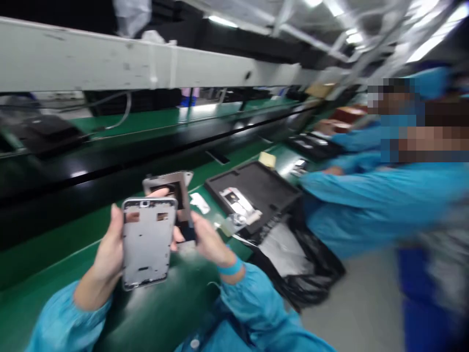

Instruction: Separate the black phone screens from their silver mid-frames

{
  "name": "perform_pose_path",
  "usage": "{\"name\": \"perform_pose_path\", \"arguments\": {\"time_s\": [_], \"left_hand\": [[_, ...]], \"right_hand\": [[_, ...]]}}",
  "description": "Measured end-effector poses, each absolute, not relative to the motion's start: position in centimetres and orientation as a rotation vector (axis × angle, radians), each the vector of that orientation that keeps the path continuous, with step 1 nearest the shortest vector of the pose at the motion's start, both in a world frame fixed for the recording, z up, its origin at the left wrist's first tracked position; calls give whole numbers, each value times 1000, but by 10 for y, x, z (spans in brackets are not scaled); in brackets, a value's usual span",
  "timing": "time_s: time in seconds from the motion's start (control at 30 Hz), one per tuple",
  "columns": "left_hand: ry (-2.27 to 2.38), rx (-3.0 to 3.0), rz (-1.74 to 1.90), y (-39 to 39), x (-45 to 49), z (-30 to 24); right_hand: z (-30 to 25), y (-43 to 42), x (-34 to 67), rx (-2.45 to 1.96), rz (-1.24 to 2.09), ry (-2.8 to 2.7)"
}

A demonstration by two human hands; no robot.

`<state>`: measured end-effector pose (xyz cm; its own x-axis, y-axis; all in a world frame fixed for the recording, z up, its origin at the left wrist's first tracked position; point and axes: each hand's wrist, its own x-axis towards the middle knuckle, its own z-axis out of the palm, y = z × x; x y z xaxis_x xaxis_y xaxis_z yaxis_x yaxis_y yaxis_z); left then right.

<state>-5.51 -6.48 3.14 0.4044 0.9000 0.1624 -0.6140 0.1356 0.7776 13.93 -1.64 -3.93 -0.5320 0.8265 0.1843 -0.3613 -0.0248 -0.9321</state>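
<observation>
My left hand [110, 249] is closed round a silver-grey phone frame [146, 249] with small cutouts, held tilted up above the green worktop. Behind and to the right of it, my right hand [208, 239] grips a flat grey-brown frame-like part [186, 208] with a dark opening. The phone frame covers part of this second piece, and some fingers are hidden behind both. To the right lies a black foam tray [264, 183] with a white and silver part [238, 203] on it. Between the tray and my right hand rests a small white piece [200, 202].
A yellow pad [267, 159] lies behind the tray, and a thin dark slab [217, 156] further left. A black plastic bag [308, 274] hangs at the bench edge. Co-workers in blue sleeves [366, 190] work on the right. A dark device [51, 129] stands at the far left.
</observation>
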Motion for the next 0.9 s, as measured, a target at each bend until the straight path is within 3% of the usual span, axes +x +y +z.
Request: {"name": "perform_pose_path", "arguments": {"time_s": [0.1, 0.2, 0.37, 0.53, 0.73, 0.9], "left_hand": [[559, 943, 1205, -54, -55, 5], [788, 894, 1272, -41, -51, -15], [846, 816, 1437, -42, -40, 13], [725, 772, 1535, -41, -34, 40], [765, 600, 1641, -26, -34, 23], [761, 565, 1711, -23, -37, 17]], "right_hand": [[-45, -16, 121, -466, 1906, -1100], [-57, -3, 120, -473, 1889, -1060], [-56, -13, 143, -500, 1848, -1073], [-48, -31, 187, -618, 1491, -1384], [-44, -30, 197, -751, 915, -1872], [-39, -34, 188, -714, 784, -1994]]}}
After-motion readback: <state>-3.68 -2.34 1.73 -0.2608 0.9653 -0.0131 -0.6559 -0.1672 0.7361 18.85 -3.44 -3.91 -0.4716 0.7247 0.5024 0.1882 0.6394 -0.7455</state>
